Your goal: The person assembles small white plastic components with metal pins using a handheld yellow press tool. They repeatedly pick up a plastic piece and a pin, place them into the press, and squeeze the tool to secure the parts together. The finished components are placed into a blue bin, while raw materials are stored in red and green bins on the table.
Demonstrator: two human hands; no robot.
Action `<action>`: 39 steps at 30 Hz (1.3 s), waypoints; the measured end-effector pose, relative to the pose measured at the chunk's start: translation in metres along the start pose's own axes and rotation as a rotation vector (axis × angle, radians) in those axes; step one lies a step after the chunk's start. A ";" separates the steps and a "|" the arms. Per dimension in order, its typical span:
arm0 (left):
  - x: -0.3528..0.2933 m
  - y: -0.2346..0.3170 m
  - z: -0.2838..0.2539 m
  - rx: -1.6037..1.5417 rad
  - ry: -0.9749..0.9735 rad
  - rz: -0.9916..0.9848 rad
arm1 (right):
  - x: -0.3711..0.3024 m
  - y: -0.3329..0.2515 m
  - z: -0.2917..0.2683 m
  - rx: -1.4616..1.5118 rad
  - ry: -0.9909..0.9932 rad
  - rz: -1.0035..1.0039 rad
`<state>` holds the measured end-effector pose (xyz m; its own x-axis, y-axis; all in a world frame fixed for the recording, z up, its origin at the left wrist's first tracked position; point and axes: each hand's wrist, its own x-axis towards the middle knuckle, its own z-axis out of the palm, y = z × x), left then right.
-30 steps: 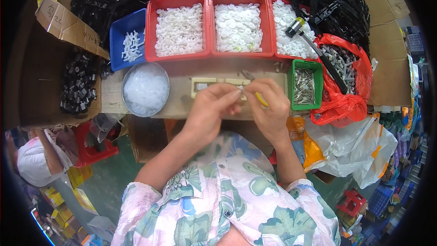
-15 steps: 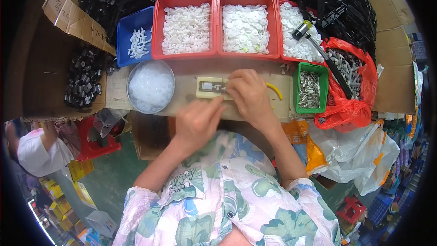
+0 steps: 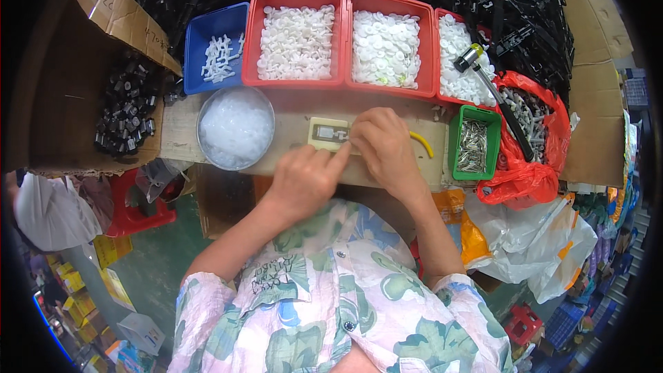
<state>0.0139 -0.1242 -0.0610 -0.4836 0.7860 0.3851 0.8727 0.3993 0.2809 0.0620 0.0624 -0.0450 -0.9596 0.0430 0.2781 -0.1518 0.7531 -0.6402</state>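
Observation:
A small cream-coloured block fixture (image 3: 316,139) lies on the bench board, with a grey recess that holds small white plastic parts (image 3: 331,132). Over its right end, my right hand (image 3: 387,145) has its fingers pinched together; whatever is between them is hidden. My left hand (image 3: 304,178) is at the fixture's near edge, its index finger reaching to the right hand's fingertips and the other fingers curled. Whether the left fingers hold a tiny piece cannot be made out. A curved yellow handle (image 3: 423,143) shows just right of my right hand.
Behind the fixture stand a blue bin (image 3: 197,48) and red bins (image 3: 349,41) of white parts. A round bowl (image 3: 235,128) is at left. To the right are a green bin (image 3: 492,145) of metal pins, a hammer (image 3: 507,107) and a red bag (image 3: 518,183).
The left hand's index finger has shifted right, closer to the right fingertips. The right hand remains pinched at the fixture. The whole view has shifted slightly.

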 end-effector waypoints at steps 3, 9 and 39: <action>-0.002 -0.003 0.002 0.066 -0.024 0.045 | -0.001 0.001 0.000 0.016 0.003 0.003; 0.004 -0.002 -0.003 0.007 0.013 0.054 | -0.006 0.004 0.000 0.062 0.076 0.000; 0.206 0.027 0.067 -0.101 0.060 0.500 | -0.091 0.077 -0.104 -0.389 0.366 0.436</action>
<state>-0.0578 0.0804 -0.0330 -0.0145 0.8399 0.5426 0.9889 -0.0681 0.1319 0.1629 0.1848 -0.0448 -0.7616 0.5627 0.3215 0.3914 0.7948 -0.4638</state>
